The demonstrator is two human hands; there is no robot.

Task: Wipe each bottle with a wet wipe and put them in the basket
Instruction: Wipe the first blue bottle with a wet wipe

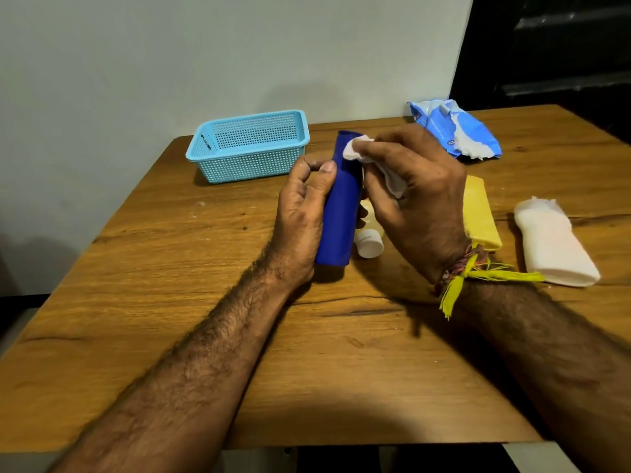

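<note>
My two bare forearms are reaching in from the near edge of the wooden table [170, 274], and a band of knotted yellow threads [467, 278] is circling my right wrist. My left hand [304, 213] is gripping the blue bottle [341, 203], thumb curled against its near side and fingers wrapping round behind, so that I am holding it tilted, its base toward me and just above the tabletop, its top pointing away. My right hand [416, 196] is pinching a white wet wipe [355, 150] between thumb and fingers and pressing it against the upper part of the bottle, near its top; a loose fold of the wipe is hanging under my palm.

Just behind the bottle's base, a small white cap [370, 245] of a pale bottle is lying on the table, the rest of that bottle mostly hidden by my hands. Beside my right wrist a yellow bottle [479, 213] is lying flat, and well to its right a white bottle [553, 244] is lying on its side too, apart from the yellow one.

Farther off, to the left, the light blue basket [249, 145] is sitting near the wall with nothing showing inside it. At the far right the blue and white wipes packet [457, 131] is lying open, white tissue showing at its torn mouth.
</note>
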